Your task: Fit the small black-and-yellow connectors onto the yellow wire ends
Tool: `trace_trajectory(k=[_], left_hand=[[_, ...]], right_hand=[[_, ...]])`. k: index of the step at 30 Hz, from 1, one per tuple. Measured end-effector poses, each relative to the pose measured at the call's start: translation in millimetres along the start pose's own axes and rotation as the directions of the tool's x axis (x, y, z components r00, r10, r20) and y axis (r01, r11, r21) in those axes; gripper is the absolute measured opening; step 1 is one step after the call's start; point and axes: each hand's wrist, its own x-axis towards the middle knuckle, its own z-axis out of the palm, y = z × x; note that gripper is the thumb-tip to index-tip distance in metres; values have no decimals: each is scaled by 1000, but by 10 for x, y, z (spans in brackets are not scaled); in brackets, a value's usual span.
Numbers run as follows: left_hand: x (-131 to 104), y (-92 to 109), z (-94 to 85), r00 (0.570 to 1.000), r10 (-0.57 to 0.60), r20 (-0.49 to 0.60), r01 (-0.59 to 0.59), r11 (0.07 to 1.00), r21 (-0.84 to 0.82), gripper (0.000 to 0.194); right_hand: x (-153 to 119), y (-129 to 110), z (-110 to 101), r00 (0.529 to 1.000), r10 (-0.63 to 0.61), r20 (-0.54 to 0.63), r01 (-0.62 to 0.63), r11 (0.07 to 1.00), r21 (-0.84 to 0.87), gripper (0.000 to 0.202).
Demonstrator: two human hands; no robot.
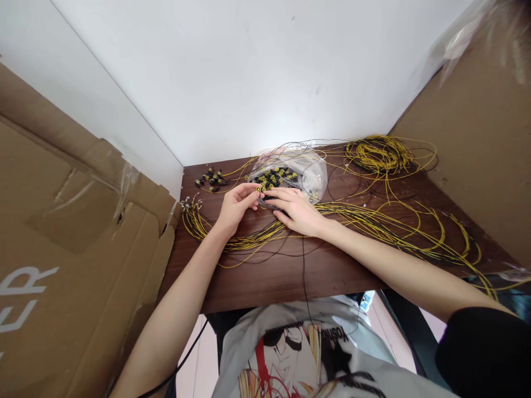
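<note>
Between the thumb and forefinger of my left hand [237,207] is a small black-and-yellow connector [258,189], its round face showing. My right hand [295,209] lies just right of it, fingers stretched out and close to the connector, over the front edge of a clear plastic bag [313,174]. Several black-and-yellow connectors [276,177] fill the bag behind my hands. A long bundle of yellow and black wires [251,241] runs beneath both forearms. Whether my right fingertips grip a wire is too small to tell.
Loose connectors [212,178] lie at the back left of the brown table [265,282]. Coiled yellow and black wire [377,155] sits at the back right. Cardboard boxes stand left [74,249] and right [477,138], with a white wall [265,72] behind.
</note>
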Motion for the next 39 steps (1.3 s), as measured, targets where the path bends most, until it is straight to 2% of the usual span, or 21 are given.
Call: trace_trajectory(k=[5, 11, 26, 39], left_hand=[[1, 2, 5, 1000, 1, -13, -1, 1000, 15, 31], [2, 9, 5, 1000, 1, 0, -1, 1000, 14, 30], [1, 8, 3, 1000, 7, 12, -7, 1000, 16, 31], [-6, 17, 11, 1000, 10, 10, -10, 1000, 11, 29]], right_hand=[[1, -2, 5, 997, -43, 60, 45, 998, -32, 39], [1, -16, -11, 999, -34, 20, 34, 999, -29, 33], [2, -35, -32, 1000, 2, 26, -1, 999, -40, 32], [2, -7, -6, 999, -39, 15, 39, 998, -45, 31]])
